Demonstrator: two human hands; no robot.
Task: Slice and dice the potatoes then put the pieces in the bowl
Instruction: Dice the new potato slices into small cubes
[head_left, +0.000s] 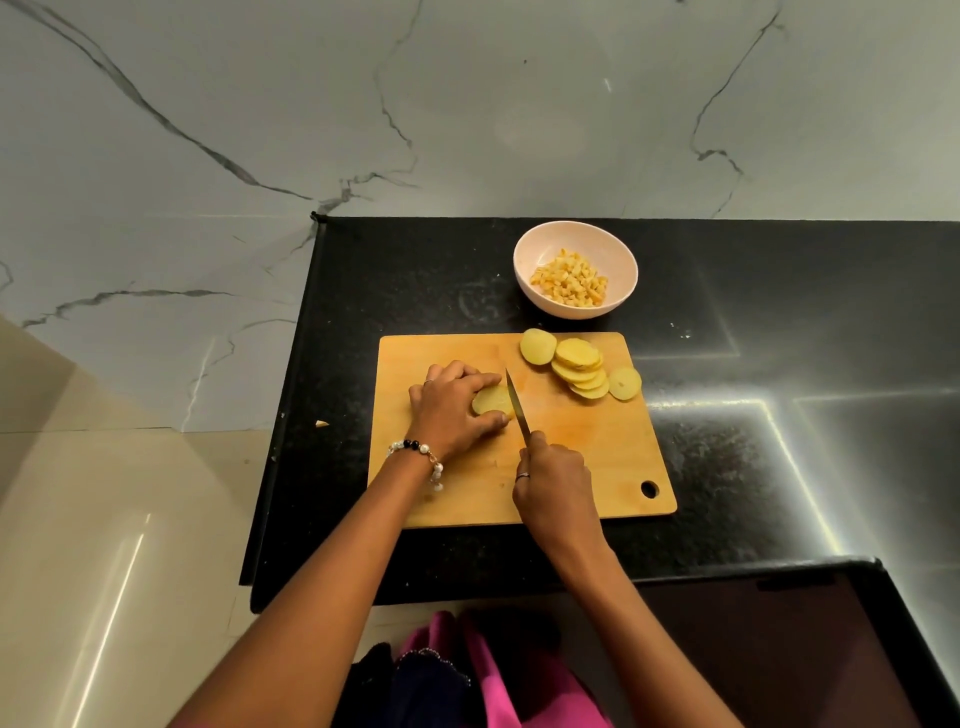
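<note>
a speckled black stone counter (779, 467) catches bright streaks of light; white grey-veined marble wall (260, 104) behind, glossy cream floor (104, 571) left.

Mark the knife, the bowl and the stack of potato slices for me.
knife (517, 410): head view, middle of the blade.
bowl (626, 260): head view, bare inner wall at right.
stack of potato slices (577, 354): head view, face of the top slice.

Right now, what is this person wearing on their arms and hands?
Both forearms are bare, no sleeves. The left hand has a thin ring, and its wrist carries a bracelet of white and black beads. The right hand wears a silver-looking ring.
</note>
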